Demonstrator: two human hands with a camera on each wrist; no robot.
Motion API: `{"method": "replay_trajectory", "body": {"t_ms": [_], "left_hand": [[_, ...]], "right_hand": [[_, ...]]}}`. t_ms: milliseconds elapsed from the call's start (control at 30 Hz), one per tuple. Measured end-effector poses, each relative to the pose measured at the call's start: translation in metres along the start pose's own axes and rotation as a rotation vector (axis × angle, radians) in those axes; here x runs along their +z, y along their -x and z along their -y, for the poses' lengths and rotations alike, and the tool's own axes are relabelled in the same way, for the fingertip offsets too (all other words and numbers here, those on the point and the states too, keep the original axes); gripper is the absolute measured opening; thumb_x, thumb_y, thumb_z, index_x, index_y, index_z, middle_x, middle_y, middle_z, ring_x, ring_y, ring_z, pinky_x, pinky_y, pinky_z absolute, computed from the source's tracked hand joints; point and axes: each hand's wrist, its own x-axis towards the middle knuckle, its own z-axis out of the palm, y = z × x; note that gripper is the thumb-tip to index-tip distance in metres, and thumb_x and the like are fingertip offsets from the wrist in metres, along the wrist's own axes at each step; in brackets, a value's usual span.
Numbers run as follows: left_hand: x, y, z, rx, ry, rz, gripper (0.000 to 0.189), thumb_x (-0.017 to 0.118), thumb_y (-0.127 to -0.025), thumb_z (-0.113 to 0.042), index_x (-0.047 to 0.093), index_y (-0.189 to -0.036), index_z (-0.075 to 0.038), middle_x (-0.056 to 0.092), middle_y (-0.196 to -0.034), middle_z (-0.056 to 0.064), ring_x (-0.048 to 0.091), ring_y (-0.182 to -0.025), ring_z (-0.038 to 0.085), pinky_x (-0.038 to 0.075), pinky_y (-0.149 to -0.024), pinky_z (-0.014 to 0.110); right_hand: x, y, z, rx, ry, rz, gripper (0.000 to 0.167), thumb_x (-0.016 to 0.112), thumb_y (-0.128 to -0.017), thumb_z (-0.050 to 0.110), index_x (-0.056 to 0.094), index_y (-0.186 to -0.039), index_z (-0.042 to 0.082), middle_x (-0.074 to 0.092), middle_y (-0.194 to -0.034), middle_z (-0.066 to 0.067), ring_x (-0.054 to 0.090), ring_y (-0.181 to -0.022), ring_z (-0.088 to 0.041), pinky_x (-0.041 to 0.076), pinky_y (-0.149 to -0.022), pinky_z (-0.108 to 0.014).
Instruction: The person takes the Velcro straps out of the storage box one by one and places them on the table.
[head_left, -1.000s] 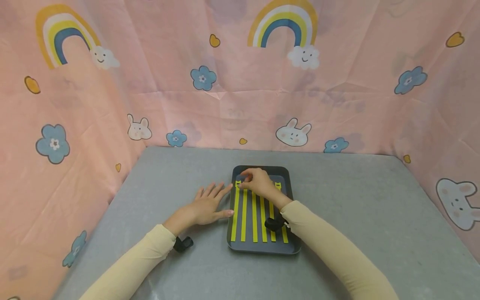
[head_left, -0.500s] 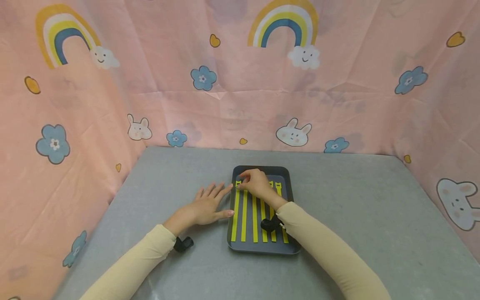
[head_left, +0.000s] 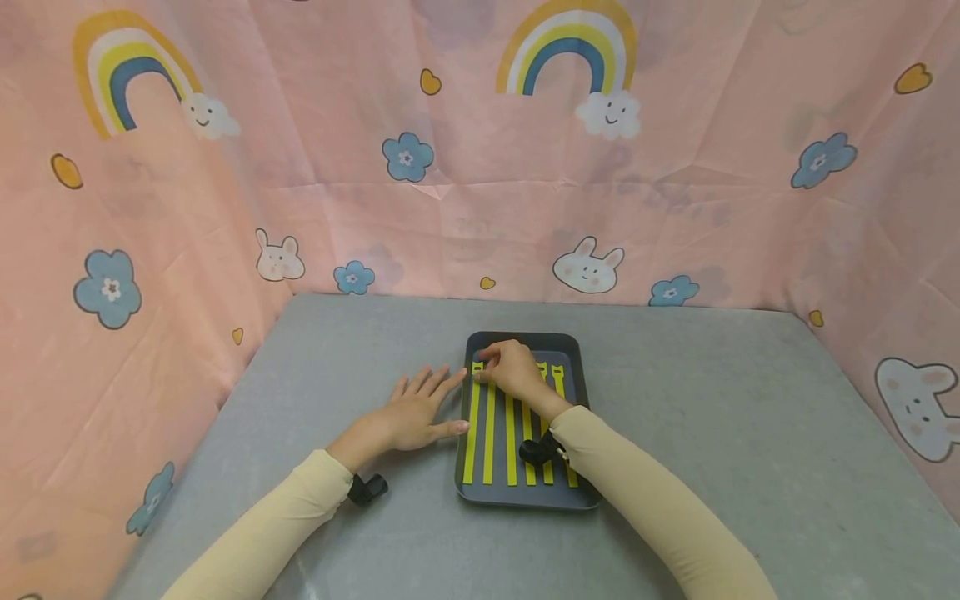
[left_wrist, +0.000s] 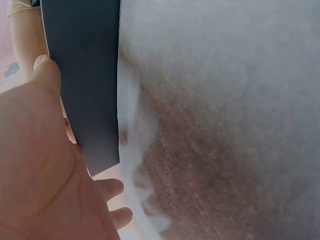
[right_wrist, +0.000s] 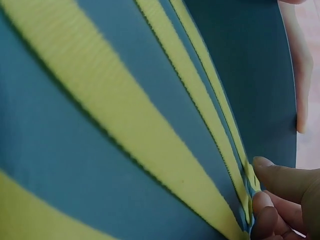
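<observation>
Several yellow hook-and-loop cable ties (head_left: 472,433) lie lengthwise, side by side, in a dark grey tray (head_left: 528,498). My right hand (head_left: 517,371) reaches over the tray to its far left part and covers some of the ties' heads. In the right wrist view, its thumb (right_wrist: 287,181) and curled fingers pinch the slotted head of the leftmost tie (right_wrist: 252,176), which lies along the tray wall. My left hand (head_left: 408,419) rests beside the tray with its fingers spread straight. Its thumb touches the tray's left side (left_wrist: 82,80).
Grey table (head_left: 697,400) surrounds the tray. A pink printed curtain (head_left: 480,208) hangs behind and on both sides. Black wrist cameras (head_left: 367,489) sit at both sleeve cuffs, the right one over the ties.
My right hand and forearm have shifted slightly left, uncovering more of the ties' heads at the right. The left hand and the tray stay in place.
</observation>
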Motion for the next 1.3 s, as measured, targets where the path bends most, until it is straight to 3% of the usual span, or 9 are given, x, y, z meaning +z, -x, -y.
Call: {"method": "replay_trajectory", "body": {"t_ms": [233, 700, 1100, 1300], "left_hand": [[0.0011, -0.0005, 0.0003, 0.000, -0.004, -0.004, 0.084, 0.043, -0.096, -0.066, 0.005, -0.161, -0.028, 0.009, -0.168, 0.012, 0.006, -0.155, 0.040, 0.009, -0.121, 0.067], [0.0011, -0.0010, 0.0005, -0.001, -0.010, -0.001, 0.084, 0.043, -0.096, -0.065, 0.004, -0.161, -0.028, 0.009, -0.168, 0.012, 0.006, -0.155, 0.040, 0.009, -0.120, 0.067], [0.0012, -0.0006, 0.0012, -0.001, -0.004, 0.002, 0.084, 0.043, -0.096, -0.066, 0.003, -0.161, -0.029, 0.008, -0.169, 0.011, 0.005, -0.156, 0.040, 0.008, -0.121, 0.066], [0.0006, -0.0010, 0.0009, 0.002, 0.001, 0.000, 0.085, 0.044, -0.096, -0.066, 0.004, -0.161, -0.029, 0.009, -0.169, 0.011, 0.007, -0.155, 0.040, 0.009, -0.120, 0.066]], "right_hand": [[0.0022, 0.0006, 0.0003, 0.011, 0.014, 0.000, 0.032, 0.080, -0.082, 0.013, 0.074, -0.113, 0.006, 0.066, -0.072, -0.005, 0.053, -0.058, -0.013, 0.039, -0.054, -0.023], [0.0044, 0.0007, 0.0019, -0.045, 0.093, -0.014, 0.027, 0.081, -0.081, 0.014, 0.074, -0.106, 0.007, 0.065, -0.078, -0.006, 0.053, -0.063, -0.014, 0.040, -0.057, -0.024], [0.0083, -0.0002, 0.0004, -0.048, 0.080, -0.008, 0.021, 0.081, -0.082, 0.011, 0.069, -0.099, 0.011, 0.066, -0.092, -0.006, 0.058, -0.079, -0.018, 0.049, -0.071, -0.033], [0.0083, 0.0008, 0.0006, -0.054, 0.055, -0.010, 0.020, 0.080, -0.083, 0.009, 0.069, -0.099, 0.011, 0.067, -0.091, -0.006, 0.059, -0.078, -0.018, 0.050, -0.071, -0.032]]}}
